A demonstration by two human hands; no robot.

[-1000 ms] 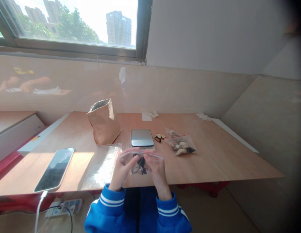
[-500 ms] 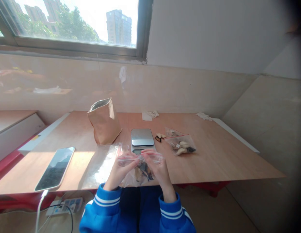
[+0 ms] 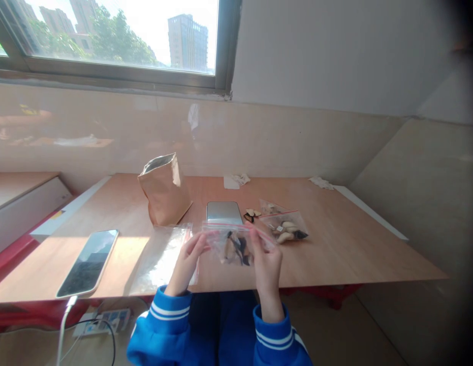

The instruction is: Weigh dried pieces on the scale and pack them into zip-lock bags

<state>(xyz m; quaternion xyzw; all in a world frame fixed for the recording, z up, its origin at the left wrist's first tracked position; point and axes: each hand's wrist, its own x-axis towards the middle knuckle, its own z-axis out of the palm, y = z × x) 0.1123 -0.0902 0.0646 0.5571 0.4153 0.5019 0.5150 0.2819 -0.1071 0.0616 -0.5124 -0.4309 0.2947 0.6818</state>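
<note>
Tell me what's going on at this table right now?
A person in blue sleeves holds a small clear zip bag with dark and pale pieces inside, above the near edge of the wooden table. The left hand pinches its left end and the right hand its right side. Behind it sit a small scale, an open brown paper bag, two more filled zip bags and a few loose pieces. Empty clear bags and a phone lie to the left.
</note>
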